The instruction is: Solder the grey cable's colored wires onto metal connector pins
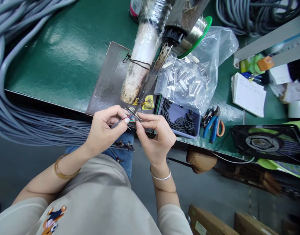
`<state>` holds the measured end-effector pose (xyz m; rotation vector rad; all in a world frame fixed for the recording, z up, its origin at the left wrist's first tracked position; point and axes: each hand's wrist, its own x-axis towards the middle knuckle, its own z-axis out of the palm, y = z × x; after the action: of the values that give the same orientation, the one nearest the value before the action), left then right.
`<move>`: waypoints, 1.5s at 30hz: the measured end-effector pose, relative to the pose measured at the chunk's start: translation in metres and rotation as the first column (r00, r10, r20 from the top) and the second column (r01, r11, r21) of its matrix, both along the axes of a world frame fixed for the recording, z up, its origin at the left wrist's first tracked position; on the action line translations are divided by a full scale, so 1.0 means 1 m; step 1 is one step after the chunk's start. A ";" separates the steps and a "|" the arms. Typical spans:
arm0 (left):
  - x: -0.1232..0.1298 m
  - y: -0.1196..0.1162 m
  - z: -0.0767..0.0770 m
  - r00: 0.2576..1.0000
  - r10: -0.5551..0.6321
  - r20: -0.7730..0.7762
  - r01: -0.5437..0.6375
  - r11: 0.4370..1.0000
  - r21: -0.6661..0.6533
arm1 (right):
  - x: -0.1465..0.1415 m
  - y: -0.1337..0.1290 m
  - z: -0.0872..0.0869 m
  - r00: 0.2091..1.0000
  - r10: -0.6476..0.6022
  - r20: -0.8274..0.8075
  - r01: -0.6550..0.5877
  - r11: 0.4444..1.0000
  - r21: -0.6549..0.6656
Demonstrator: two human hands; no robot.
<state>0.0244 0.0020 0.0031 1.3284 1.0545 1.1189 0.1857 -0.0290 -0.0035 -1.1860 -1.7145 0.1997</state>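
Observation:
My left hand point(103, 130) is closed in a pinch on the stripped end of a grey cable point(119, 123). Thin coloured wires point(132, 121) fan out of it between my hands. My right hand point(157, 135) pinches the end of one such wire with thumb and forefinger, close to a metal multi-pin connector point(132, 113). Pointing down from above, the soldering iron point(153, 75) has its tip at that connector. Whether tip and connector touch is too small to tell. Several wired connectors point(125, 146) hang over my lap, below the bench edge.
A white fume pipe point(137, 65) hangs over a dark metal plate point(103, 78), near a yellow sponge point(148, 102). To the right are a solder spool point(192, 37), bagged connectors point(184, 75), a bin of black sleeves point(197, 129), pliers point(214, 124) and a fan point(264, 143). Grey cables point(42, 125) drape at left.

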 end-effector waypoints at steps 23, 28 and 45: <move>0.002 -0.001 -0.004 0.999 0.026 -0.047 -0.022 0.996 0.090 | 0.004 0.000 0.006 0.999 0.021 -0.038 -0.024 0.996 -0.086; -0.001 0.002 -0.004 1.000 -0.026 -0.003 0.026 0.999 0.040 | 0.004 0.001 0.007 0.999 0.022 -0.031 -0.024 0.997 -0.072; 0.001 0.007 0.004 0.999 -0.017 -0.034 0.017 1.000 -0.006 | 0.005 0.005 0.006 1.000 0.012 0.007 -0.011 0.999 -0.047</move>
<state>0.0254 0.0092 0.0067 1.3535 1.0683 1.0831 0.1907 -0.0239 0.0023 -1.2124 -1.7316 0.2439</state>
